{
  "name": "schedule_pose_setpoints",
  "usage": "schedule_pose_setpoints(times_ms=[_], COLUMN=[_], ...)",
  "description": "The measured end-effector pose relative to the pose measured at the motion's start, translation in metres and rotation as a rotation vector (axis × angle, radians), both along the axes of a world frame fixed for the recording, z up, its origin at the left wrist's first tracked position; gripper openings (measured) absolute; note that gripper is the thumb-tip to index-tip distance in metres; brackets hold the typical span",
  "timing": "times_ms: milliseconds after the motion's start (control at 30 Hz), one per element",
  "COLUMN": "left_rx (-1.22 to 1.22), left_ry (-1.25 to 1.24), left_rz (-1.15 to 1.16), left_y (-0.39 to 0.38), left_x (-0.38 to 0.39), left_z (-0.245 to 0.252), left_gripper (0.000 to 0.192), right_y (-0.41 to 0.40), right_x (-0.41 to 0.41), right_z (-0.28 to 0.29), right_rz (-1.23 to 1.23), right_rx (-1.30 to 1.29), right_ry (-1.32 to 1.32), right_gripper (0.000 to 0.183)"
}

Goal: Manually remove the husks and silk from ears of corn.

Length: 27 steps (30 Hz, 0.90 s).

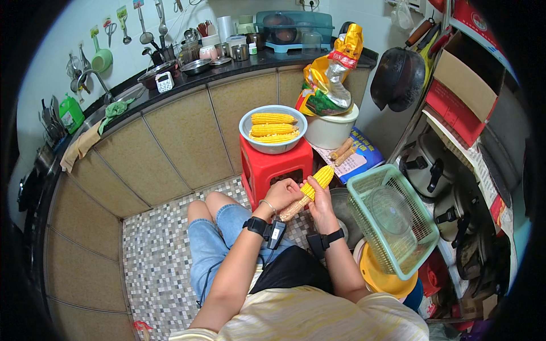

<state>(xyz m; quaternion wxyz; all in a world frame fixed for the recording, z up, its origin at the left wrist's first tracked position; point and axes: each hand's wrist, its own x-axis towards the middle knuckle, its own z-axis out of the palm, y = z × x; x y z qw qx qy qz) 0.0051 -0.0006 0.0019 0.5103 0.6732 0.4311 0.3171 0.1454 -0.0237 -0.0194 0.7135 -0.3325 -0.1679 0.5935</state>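
An ear of corn [323,175] is held at a slant in front of me. Yellow kernels cover its far end, while the near end is a bare pale cob. My right hand [320,205] wraps around its right side. Against its left side, near the border between kernels and bare cob, my left hand [279,197] has curled fingers; whether they pinch any kernels is hidden. Beyond my hands, a light blue plastic basket [273,149] sits on a red plastic stool [277,164]. Several ears of corn [273,129] with kernels lie in it.
Bare cobs [343,153] lie on flattened packaging [362,149] right of the stool. Behind them, a yellow bag [326,81] rests on a white bucket [328,131]. At right are a green plastic basket [354,204] and a rack with pressure cookers [426,166]. A counter [239,64] curves along the wall.
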Motion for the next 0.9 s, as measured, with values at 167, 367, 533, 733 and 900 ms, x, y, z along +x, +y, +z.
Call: schedule_pose_setpoints(times_ms=[167,367,533,733,900], left_rx=[0.107,0.135,0.111,0.080,-0.548], left_ry=[0.055,0.134,0.160,0.113,-0.568], left_rz=[-0.015,0.006,0.006,-0.040,0.123], left_y=[-0.001,-0.003,-0.003,0.006,0.018], left_x=[-0.002,0.000,-0.002,-0.005,-0.024], left_z=[-0.004,0.002,0.004,-0.012,-0.024], left_gripper=[0.022,0.015,0.016,0.015,0.006], right_y=[-0.001,0.000,0.000,-0.001,0.004], right_x=[-0.002,0.000,0.001,0.001,0.012], right_z=[0.005,0.002,0.002,0.000,-0.009], right_rz=[0.014,0.008,0.020,0.036,0.102], right_rx=[-0.011,-0.021,-0.022,-0.057,-0.092], right_ry=[0.005,0.020,0.018,0.048,0.265], right_gripper=[0.028,0.031,0.031,0.029,0.025])
